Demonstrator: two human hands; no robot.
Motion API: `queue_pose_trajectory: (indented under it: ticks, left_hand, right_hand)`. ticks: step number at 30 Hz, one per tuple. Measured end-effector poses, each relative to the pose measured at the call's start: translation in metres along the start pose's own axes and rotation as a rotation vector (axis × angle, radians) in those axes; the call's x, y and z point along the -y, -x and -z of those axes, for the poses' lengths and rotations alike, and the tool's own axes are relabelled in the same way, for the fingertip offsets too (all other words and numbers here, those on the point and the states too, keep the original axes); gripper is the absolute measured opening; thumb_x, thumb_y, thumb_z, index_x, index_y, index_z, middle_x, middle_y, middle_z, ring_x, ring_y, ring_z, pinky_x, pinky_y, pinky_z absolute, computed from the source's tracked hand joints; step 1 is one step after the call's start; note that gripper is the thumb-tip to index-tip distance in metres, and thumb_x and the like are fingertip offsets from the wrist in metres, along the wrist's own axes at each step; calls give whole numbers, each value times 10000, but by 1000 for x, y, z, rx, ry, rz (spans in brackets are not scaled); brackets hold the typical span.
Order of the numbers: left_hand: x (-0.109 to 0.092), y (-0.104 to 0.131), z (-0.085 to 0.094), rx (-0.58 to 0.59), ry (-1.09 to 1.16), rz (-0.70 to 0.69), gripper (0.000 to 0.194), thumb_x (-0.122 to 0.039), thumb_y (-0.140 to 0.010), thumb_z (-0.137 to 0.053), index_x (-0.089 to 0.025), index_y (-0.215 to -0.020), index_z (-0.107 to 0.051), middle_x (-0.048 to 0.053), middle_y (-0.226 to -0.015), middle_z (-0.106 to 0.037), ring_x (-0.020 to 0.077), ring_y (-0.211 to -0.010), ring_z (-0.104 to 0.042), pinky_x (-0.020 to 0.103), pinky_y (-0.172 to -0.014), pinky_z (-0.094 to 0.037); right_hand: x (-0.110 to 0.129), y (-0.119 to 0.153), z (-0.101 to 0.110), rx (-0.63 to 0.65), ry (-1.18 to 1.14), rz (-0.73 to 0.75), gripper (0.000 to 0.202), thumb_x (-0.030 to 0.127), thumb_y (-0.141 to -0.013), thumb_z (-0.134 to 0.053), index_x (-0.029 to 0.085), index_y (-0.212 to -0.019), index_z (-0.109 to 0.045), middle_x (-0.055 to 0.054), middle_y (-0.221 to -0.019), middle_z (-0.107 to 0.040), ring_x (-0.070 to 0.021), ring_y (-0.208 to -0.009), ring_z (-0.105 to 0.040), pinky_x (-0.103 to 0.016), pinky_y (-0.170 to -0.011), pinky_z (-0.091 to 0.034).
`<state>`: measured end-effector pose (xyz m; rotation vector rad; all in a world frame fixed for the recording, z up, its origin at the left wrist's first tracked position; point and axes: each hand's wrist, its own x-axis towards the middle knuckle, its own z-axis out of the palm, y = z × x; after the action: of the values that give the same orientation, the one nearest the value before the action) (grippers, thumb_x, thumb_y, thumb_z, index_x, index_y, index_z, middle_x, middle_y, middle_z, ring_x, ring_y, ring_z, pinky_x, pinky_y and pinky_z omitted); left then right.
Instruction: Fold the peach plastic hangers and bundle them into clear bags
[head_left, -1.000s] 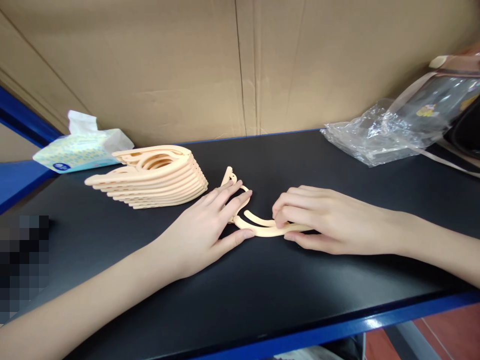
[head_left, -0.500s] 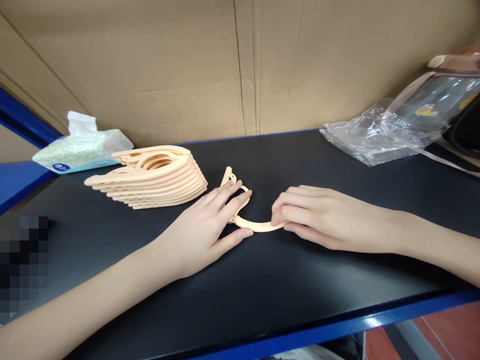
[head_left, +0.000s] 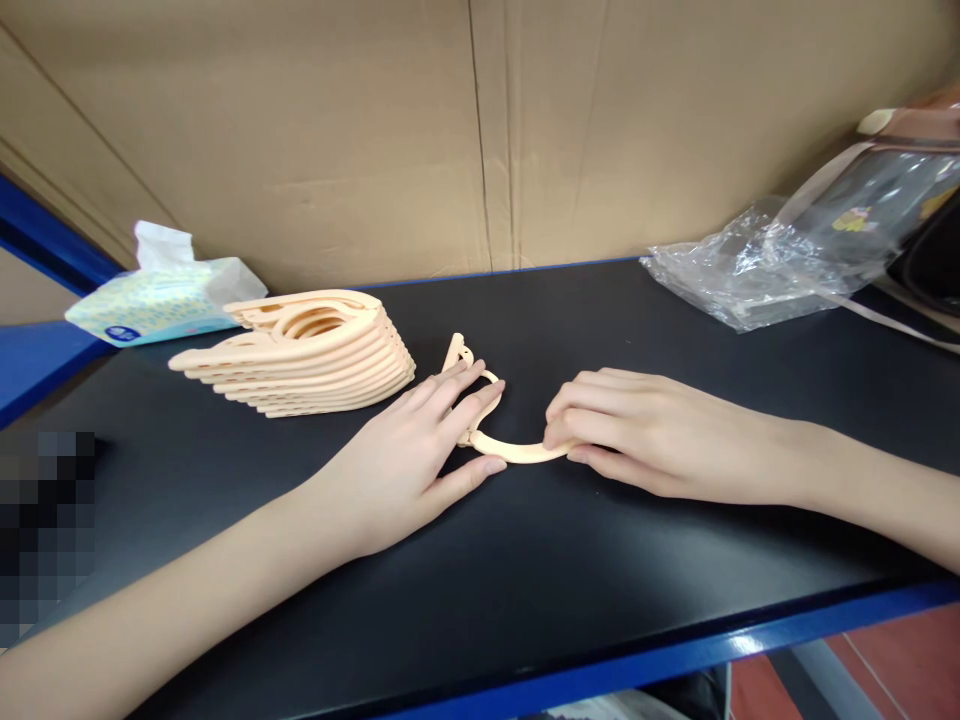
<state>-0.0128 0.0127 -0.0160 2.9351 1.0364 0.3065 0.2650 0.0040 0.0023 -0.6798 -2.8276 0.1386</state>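
A cream plastic folding hanger lies on the black tabletop, its hook loop and one curved arm showing between my hands. My left hand holds its middle, fingers spread across the top and thumb along the near side; the palm covers part of it. The tip of the curved arm is pinched by my right hand, with fingers bent over it and thumb beneath. To the left of the held piece, a neat stack of matching folded hangers rests on the table.
A tissue pack sits behind the stack at the left. Crumpled clear plastic and a transparent bag with a strap lie at the back right. Cardboard stands along the back; a blue edge borders the table's front.
Almost nothing differs. My right hand and the arm tip have shifted very slightly; my left hand stays in place.
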Motion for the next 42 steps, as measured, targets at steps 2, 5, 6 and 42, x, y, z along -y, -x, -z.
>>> queue_pose_trajectory:
  ticks: [2, 5, 6, 42]
  left_hand:
    - [0, 0, 0, 0, 5, 2, 644, -555, -1070, -331, -102, -1511, -452, 194, -1582, -435, 338, -1480, -403, 525, -1185, -408]
    - [1, 0, 1, 2, 18, 2, 638, -548, -1070, -339, -101, -1511, -450, 197, -1584, -431, 344, -1483, -397, 529, -1193, -395]
    - [1, 0, 1, 5, 20, 1, 637, -545, -1071, -338, -99, -1511, -449, 200, -1584, -430, 345, -1485, -394, 533, -1194, -392]
    - [-2, -2, 3, -10, 18, -85, 446, -385, -1066, -453, -146, -1437, -524, 174, -1508, -523, 327, -1430, -467, 615, -1210, -322]
  right_hand:
    - [1, 0, 0, 1, 7, -3, 188, 162, -1036, -425, 164, -1015, -612, -57, -989, -645, -202, -866, -528, -340, -797, -422]
    - [1, -1, 0, -11, 22, -10, 214, 177, -1045, -408, 172, -993, -616, -61, -973, -652, -205, -869, -541, -348, -811, -418]
    - [1, -2, 0, -18, 30, -16, 222, 181, -1047, -403, 174, -990, -618, -65, -973, -657, -208, -879, -548, -354, -822, -416]
    - [-13, 4, -4, -109, 145, -171, 264, 217, -1042, -406, 165, -1143, -644, -108, -1216, -674, -223, -1014, -698, -364, -783, -584]
